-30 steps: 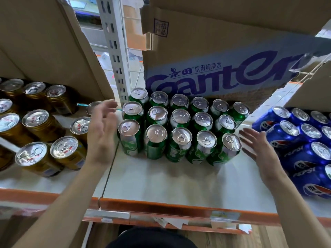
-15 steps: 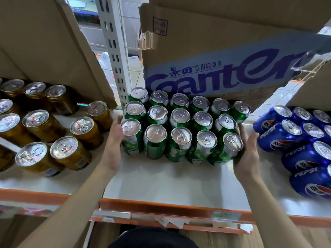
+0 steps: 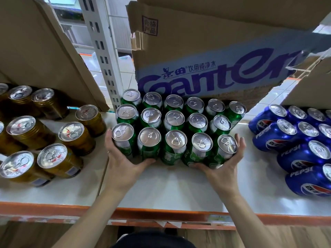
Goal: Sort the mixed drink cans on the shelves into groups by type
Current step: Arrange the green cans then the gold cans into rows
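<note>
Where the white shelf [image 3: 179, 190] begins at the far left, gold cans [image 3: 71, 135] stand upright in loose rows, apart from the middle group. Next, the left hand [image 3: 123, 161] cups the front-left corner of the green cans [image 3: 174, 120], fingers flat against the side of the corner can and thumb stretched along the front row's base. These green cans stand packed in three touching rows under a Ganten cardboard box [image 3: 206, 56]. At their front-right corner the right hand [image 3: 223, 163] presses likewise, fingers spread, clasping no single can. Farthest right, blue Pepsi cans [image 3: 290, 136] cluster together.
</note>
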